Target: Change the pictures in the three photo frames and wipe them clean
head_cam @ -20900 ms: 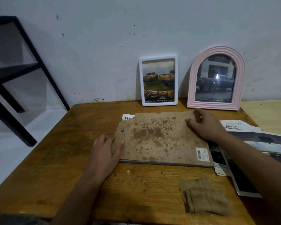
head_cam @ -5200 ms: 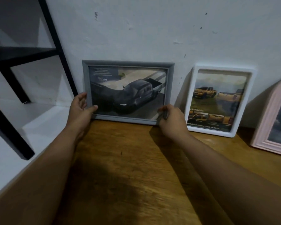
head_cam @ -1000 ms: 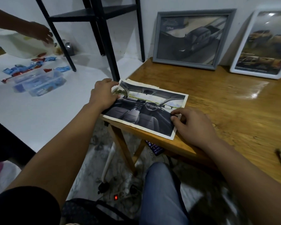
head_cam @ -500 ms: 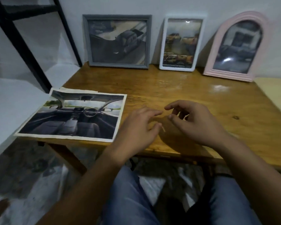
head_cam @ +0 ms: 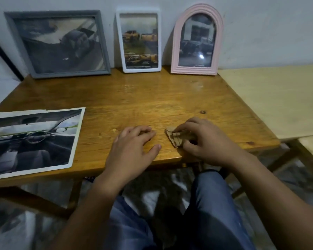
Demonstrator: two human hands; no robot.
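Observation:
Three frames lean on the wall at the back of the wooden table (head_cam: 152, 98): a grey frame (head_cam: 60, 44) at the left, a white frame (head_cam: 139, 40) in the middle, a pink arched frame (head_cam: 196, 40) to the right. Each holds a car picture. A loose car-interior print (head_cam: 31, 139) lies flat at the table's left front. My right hand (head_cam: 204, 139) grips a folded brown cloth (head_cam: 175, 138) near the front edge. Beside it, my left hand (head_cam: 134, 145) rests flat on the wood, fingers spread, holding nothing.
A paler wooden table (head_cam: 278, 98) adjoins on the right. A black shelf leg (head_cam: 5, 60) slants behind the grey frame at the far left. My knees in blue jeans (head_cam: 206, 213) are below the front edge of the table.
My right hand has closed on the brown cloth, which was out of sight half a second ago. My left hand has settled flat on the table. The view has shifted slightly right.

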